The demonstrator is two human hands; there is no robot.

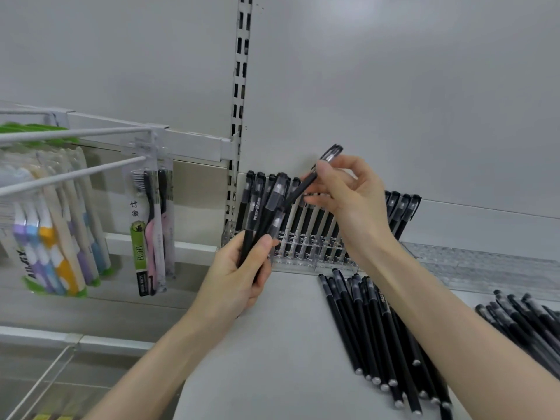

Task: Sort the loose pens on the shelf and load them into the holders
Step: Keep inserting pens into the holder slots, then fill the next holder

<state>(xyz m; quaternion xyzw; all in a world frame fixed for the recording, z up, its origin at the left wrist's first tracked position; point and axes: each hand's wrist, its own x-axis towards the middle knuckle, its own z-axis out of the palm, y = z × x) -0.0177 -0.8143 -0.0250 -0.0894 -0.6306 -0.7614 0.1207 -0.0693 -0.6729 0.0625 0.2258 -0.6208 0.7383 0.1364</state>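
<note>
My left hand (239,274) grips a small bundle of black pens (263,213), caps pointing up. My right hand (348,192) pinches a single black pen (306,183) slanted above the bundle, its clear cap at the upper right. Behind both hands a clear plastic pen holder (306,253) stands at the back of the grey shelf (272,344), with a row of black pens upright in its slots. Several loose black pens (369,328) lie in a pile on the shelf under my right forearm. A second pile of black pens (524,319) lies at the right edge.
An empty clear holder (485,265) lies flat to the right of the filled one. Packs of toothbrushes (60,225) hang from white wire hooks (72,174) at the left. A slotted metal upright (239,95) runs up the back wall.
</note>
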